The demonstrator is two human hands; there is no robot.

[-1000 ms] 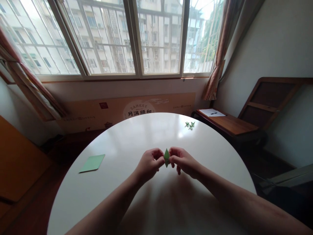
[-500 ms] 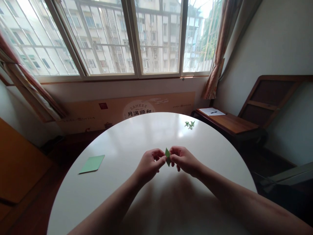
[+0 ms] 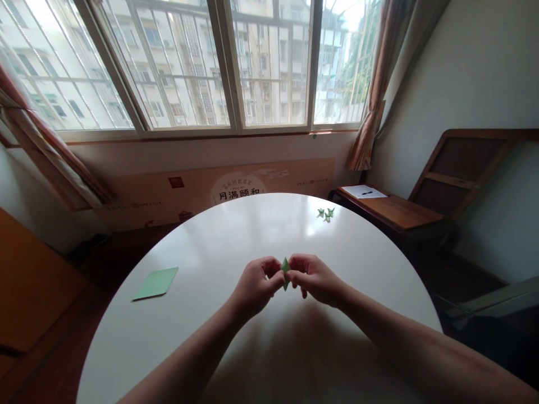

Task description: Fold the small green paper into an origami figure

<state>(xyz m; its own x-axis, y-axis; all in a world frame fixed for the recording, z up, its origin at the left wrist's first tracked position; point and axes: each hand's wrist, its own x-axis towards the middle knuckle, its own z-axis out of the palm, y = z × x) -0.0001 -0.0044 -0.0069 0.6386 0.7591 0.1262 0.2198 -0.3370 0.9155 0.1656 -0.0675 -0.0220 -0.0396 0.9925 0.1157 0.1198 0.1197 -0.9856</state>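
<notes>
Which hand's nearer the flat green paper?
Left. The left hand is right of the flat green paper, not touching it; the right hand is farther right.

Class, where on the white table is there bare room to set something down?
Bare patches of the table lie between the green paper square and the left hand, across the far side left of the three folded green pieces, and between those pieces and the right hand. It is crowded mid-table, where both hands pinch a small green paper.
</notes>
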